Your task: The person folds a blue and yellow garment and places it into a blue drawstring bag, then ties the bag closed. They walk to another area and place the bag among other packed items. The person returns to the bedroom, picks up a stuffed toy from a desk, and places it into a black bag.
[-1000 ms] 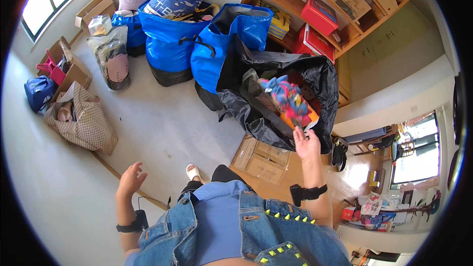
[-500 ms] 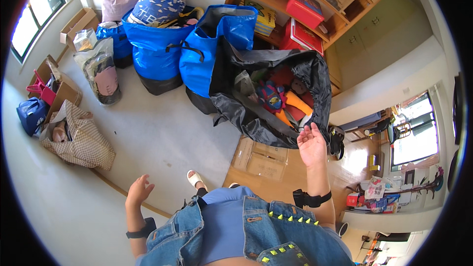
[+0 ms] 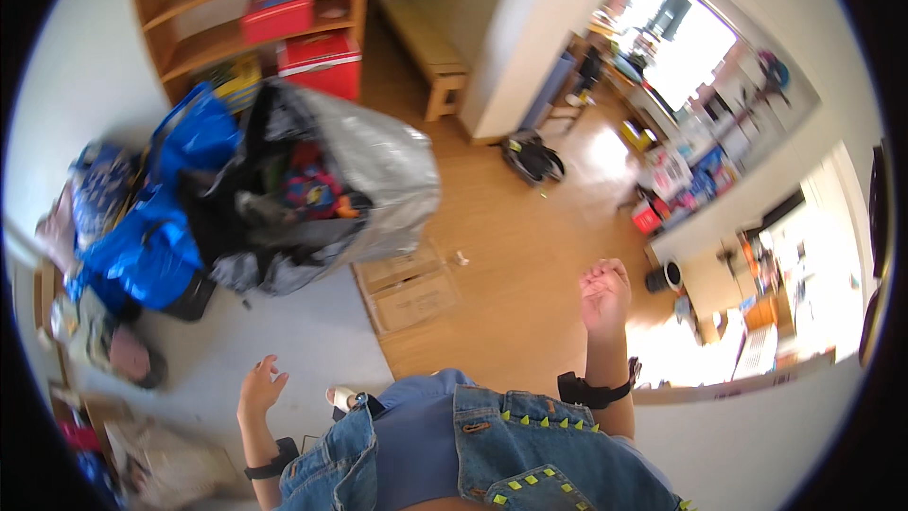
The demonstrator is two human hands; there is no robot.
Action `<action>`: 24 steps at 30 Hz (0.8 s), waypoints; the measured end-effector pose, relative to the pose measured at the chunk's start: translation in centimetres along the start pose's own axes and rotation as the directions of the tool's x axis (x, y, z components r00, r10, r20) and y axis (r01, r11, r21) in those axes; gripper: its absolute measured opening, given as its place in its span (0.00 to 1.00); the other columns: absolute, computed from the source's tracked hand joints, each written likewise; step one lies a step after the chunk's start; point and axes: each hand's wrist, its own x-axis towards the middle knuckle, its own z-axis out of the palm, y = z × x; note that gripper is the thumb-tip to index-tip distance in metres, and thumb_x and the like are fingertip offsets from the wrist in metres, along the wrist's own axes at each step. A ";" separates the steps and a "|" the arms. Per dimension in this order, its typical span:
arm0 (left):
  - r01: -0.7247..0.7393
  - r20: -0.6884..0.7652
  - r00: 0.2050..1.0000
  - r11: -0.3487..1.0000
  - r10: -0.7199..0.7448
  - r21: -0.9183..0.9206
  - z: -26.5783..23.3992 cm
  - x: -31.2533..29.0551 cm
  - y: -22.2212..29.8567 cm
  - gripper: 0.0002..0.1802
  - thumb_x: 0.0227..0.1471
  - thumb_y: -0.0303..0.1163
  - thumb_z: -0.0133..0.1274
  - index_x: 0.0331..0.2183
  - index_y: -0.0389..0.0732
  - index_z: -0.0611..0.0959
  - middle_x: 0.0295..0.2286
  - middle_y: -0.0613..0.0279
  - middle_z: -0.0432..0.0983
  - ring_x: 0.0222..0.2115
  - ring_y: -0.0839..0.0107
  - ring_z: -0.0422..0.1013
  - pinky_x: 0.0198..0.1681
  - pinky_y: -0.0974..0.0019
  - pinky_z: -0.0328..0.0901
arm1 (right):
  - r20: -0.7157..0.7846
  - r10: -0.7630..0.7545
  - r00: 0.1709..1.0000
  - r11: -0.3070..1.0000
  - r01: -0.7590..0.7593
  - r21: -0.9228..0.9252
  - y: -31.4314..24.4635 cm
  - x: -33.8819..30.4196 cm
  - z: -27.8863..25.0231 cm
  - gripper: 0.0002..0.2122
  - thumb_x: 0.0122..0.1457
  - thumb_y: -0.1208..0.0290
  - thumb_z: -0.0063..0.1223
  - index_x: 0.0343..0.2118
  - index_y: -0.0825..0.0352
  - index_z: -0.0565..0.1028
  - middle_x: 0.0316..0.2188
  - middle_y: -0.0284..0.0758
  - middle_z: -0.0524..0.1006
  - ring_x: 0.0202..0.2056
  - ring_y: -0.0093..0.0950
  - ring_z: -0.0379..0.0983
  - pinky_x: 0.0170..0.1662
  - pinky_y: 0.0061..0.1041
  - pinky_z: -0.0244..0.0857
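My left hand hangs over the pale floor at the lower left, empty, with its fingers apart. Out to the right, my right hand is raised palm up above the wooden floor, fingers loosely curled and nothing in it. Neither hand touches anything. Ahead and to the left stands a large silver-grey bag with a black lining, its mouth wide. Inside lies a red and blue soft toy with orange parts, among other things too blurred to name. A flattened cardboard box lies on the floor in front of the bag.
Blue bags crowd the left wall beside a clear bag of items. A wooden shelf holds red boxes. A low wooden bench, a black backpack-like object and a dark bin stand farther right.
My view has swung to the right, so the bags sit farther left. My right hand has come away from the big bag's rim, its fingers more curled. My left hand stays empty.
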 end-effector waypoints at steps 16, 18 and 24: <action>-0.630 0.612 0.626 0.776 0.483 0.033 18.3 18.1 44.7 0.28 0.45 0.38 0.57 0.48 0.37 0.72 0.33 0.56 0.76 0.34 0.63 0.72 0.38 0.63 0.66 | -0.551 -0.463 0.694 0.854 0.515 -0.069 -20.3 -3.8 -30.0 0.09 0.46 0.85 0.34 0.16 0.62 0.58 0.09 0.27 0.52 0.11 0.18 0.41 0.16 0.20 0.39; -0.692 0.636 0.579 0.721 0.511 0.050 20.6 20.3 50.2 0.28 0.45 0.38 0.57 0.47 0.37 0.73 0.31 0.56 0.76 0.33 0.63 0.72 0.38 0.63 0.67 | -0.578 -0.483 0.658 0.835 0.545 -0.078 -20.8 -3.4 -32.6 0.09 0.45 0.84 0.35 0.16 0.62 0.58 0.09 0.27 0.52 0.11 0.18 0.41 0.16 0.20 0.39; -0.761 0.698 0.480 0.648 0.532 0.030 30.5 26.0 70.1 0.27 0.46 0.38 0.56 0.46 0.34 0.73 0.31 0.51 0.75 0.33 0.59 0.72 0.37 0.62 0.66 | -0.728 -0.514 0.453 0.788 0.584 -0.193 -25.1 1.5 -41.2 0.09 0.47 0.84 0.34 0.16 0.61 0.59 0.08 0.26 0.51 0.11 0.17 0.40 0.15 0.20 0.36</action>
